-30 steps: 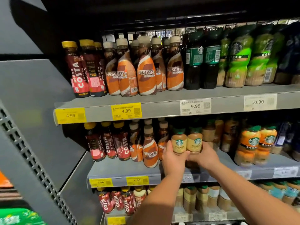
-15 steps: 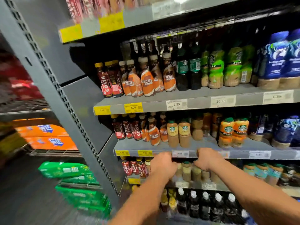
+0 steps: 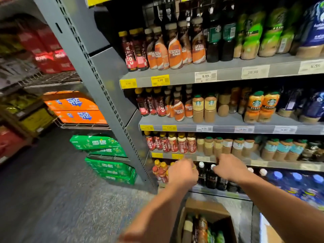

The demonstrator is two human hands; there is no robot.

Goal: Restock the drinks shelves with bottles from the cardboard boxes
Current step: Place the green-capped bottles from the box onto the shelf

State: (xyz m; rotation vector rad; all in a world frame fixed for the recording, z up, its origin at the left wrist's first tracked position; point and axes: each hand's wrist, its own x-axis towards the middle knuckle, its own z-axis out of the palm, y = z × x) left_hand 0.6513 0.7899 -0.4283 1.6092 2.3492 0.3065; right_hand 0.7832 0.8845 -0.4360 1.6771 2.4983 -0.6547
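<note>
Two beige Starbucks bottles (image 3: 204, 106) with green caps stand at the front of the middle shelf (image 3: 228, 128), next to the Nescafe bottles (image 3: 178, 109). My left hand (image 3: 182, 173) and right hand (image 3: 229, 167) hang in the air in front of the lowest shelves, fingers loosely curled, holding nothing. Below my forearms an open cardboard box (image 3: 208, 210) sits on the floor with several bottles (image 3: 198, 228) inside.
Costa bottles (image 3: 168, 143) and more coffee bottles fill the third shelf. Dark bottles (image 3: 208, 178) stand on the bottom shelf behind my hands. A grey upright post (image 3: 98, 81) borders the shelves on the left. Green drink cases (image 3: 108, 162) are stacked on the floor beyond it.
Both hands let go of the two Starbucks bottles on the middle shelf and dropped down and back. My view tilted downward, bringing the cardboard box into sight.
</note>
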